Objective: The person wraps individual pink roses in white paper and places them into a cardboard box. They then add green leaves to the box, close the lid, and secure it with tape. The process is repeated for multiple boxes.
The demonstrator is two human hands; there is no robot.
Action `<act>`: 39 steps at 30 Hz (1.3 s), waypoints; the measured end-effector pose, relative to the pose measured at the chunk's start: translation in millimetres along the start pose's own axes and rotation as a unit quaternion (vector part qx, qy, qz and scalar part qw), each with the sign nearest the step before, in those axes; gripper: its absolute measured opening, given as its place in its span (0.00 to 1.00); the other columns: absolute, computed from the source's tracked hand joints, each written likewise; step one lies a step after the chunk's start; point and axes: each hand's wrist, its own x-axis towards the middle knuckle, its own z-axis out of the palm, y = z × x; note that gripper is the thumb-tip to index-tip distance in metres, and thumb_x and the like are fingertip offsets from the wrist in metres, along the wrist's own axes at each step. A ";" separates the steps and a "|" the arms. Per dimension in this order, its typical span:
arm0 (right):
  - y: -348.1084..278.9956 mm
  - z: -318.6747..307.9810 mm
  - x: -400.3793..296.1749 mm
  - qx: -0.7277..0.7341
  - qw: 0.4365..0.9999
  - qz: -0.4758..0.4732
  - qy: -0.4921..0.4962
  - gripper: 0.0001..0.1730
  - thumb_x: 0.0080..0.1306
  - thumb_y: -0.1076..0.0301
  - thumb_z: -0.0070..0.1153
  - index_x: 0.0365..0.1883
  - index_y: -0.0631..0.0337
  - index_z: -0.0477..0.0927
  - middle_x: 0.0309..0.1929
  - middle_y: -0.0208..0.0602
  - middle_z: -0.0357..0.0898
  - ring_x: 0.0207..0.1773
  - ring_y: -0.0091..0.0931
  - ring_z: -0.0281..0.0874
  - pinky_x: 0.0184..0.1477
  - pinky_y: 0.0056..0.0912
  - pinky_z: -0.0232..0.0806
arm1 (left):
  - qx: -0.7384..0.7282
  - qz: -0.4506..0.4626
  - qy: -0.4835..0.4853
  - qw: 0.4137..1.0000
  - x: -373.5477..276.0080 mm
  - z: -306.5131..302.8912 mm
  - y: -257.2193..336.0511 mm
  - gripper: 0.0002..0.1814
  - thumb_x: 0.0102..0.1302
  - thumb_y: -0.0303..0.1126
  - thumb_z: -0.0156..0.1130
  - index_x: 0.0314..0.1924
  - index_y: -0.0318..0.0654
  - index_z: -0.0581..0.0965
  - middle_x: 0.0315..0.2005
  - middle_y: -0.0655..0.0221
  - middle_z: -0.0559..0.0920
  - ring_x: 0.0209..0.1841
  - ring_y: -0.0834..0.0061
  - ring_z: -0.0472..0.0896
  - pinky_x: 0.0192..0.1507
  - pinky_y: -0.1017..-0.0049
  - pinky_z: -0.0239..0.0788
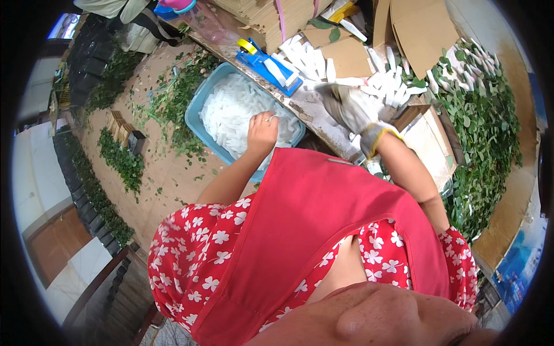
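My bare left hand (262, 132) reaches over a light-blue plastic tub (200, 137) heaped with small white sleeves (231, 114). Its fingers are bent at the heap, and whether they pinch a sleeve is unclear. On my right hand (348, 110) is a grey-and-white work glove with a yellow-edged cuff. Motion blurs that hand above the worn bench edge (305, 113), and its grip cannot be made out. Just beyond it lie many white-sleeved flower buds (391, 84). A blue tape dispenser (270, 69) with a yellow roll stands between the tub and more white sleeves (305, 56).
Leafy stems with pale buds (476, 104) pile up at the right. Cardboard sheets (422, 32) and a corrugated stack (255, 19) stand at the back, near a pink plastic bottle (207, 26). Cut greenery (186, 104) litters the floor. Another person (125, 11) stands at upper left.
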 end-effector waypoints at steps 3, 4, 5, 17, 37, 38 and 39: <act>-16.4 20.2 58.1 -0.060 0.994 -0.013 0.088 0.19 0.69 0.55 0.55 0.49 0.60 0.84 0.42 0.51 0.85 0.43 0.38 0.85 0.47 0.37 0.74 | -0.065 -0.055 -0.013 0.996 -0.5 -30.2 6.8 0.13 0.62 0.30 0.63 0.47 0.37 0.79 0.45 0.62 0.81 0.49 0.55 0.78 0.52 0.59 0.68; -17.4 25.9 78.9 -0.038 0.999 0.012 -0.001 0.21 0.69 0.55 0.55 0.50 0.62 0.83 0.42 0.51 0.85 0.43 0.38 0.85 0.48 0.36 0.74 | -0.133 -0.062 -0.035 0.989 9.3 -26.8 14.3 0.13 0.63 0.29 0.63 0.48 0.36 0.79 0.44 0.61 0.82 0.48 0.55 0.79 0.50 0.60 0.69; -16.4 28.1 94.0 -0.014 0.995 0.040 -0.088 0.23 0.69 0.54 0.54 0.52 0.63 0.82 0.42 0.51 0.85 0.44 0.38 0.84 0.49 0.35 0.73 | -0.202 -0.065 -0.061 0.975 19.9 -22.5 24.2 0.14 0.64 0.29 0.62 0.49 0.34 0.79 0.43 0.60 0.82 0.46 0.54 0.80 0.49 0.61 0.71; 90.4 42.8 -87.8 0.215 0.945 0.164 -0.182 0.16 0.71 0.59 0.49 0.41 0.61 0.83 0.37 0.42 0.85 0.39 0.35 0.83 0.43 0.38 0.74 | -0.581 -0.340 0.035 0.739 103.2 -20.4 56.2 0.23 0.72 0.38 0.61 0.55 0.23 0.78 0.50 0.59 0.82 0.50 0.72 0.79 0.54 0.73 0.70; 152.1 -13.8 -334.3 0.430 0.667 0.329 0.513 0.17 0.71 0.59 0.52 0.42 0.64 0.82 0.31 0.30 0.82 0.32 0.19 0.72 0.35 0.26 0.66 | -0.044 0.539 -0.238 0.807 276.5 -4.2 540.5 0.17 0.71 0.36 0.52 0.53 0.48 0.84 0.50 0.55 0.83 0.49 0.57 0.81 0.51 0.58 0.73; 160.2 -18.8 -323.6 0.454 0.635 0.323 0.535 0.18 0.71 0.58 0.52 0.40 0.66 0.82 0.30 0.31 0.82 0.30 0.20 0.71 0.35 0.26 0.66 | 0.029 0.513 -0.329 0.793 306.2 34.7 557.7 0.16 0.70 0.36 0.52 0.49 0.45 0.85 0.44 0.57 0.84 0.44 0.61 0.82 0.46 0.60 0.73; 164.9 -19.6 -324.2 0.428 0.667 0.307 0.527 0.19 0.70 0.55 0.51 0.39 0.65 0.82 0.27 0.36 0.81 0.28 0.23 0.74 0.35 0.28 0.67 | 0.101 0.482 -0.416 0.764 324.4 73.2 564.5 0.15 0.68 0.36 0.53 0.46 0.42 0.86 0.38 0.58 0.86 0.39 0.65 0.83 0.42 0.62 0.74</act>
